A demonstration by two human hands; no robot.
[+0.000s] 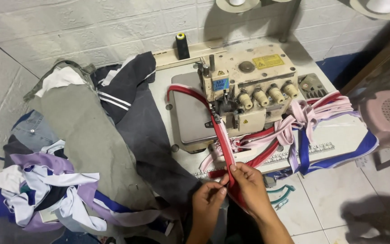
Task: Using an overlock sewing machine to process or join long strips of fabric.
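Nearest to us, our left hand (207,199) and right hand (248,184) meet just past the front edge of the white sewing table (339,131). Both sets of fingers are closed in a pinch on the long red and white fabric strip (222,140): the left thumb and forefinger nip it from the left side, and the right fingers fold over it from the right, knuckles up. Both forearms rise from the bottom of the view, the right one angled in from the lower right.

The strip's long axis runs away from us, from our hands up across the table's front edge to the needle area of the cream-coloured overlock sewing machine (249,86), leaning slightly left as it goes. Beyond the needle it curves in a red arc over the machine's grey bed toward the left.

At the table's right edge lies a tangle of pink, red and blue fabric strips (312,122), some hanging over the side. At its left edge, a dark grey garment (150,131) drapes off the table beside an olive-green cloth (86,131), and below that sits a heap of purple, white and blue fabric (46,190).

At the far edge, against the wall, stands a black thread cone with a yellow top (182,44).
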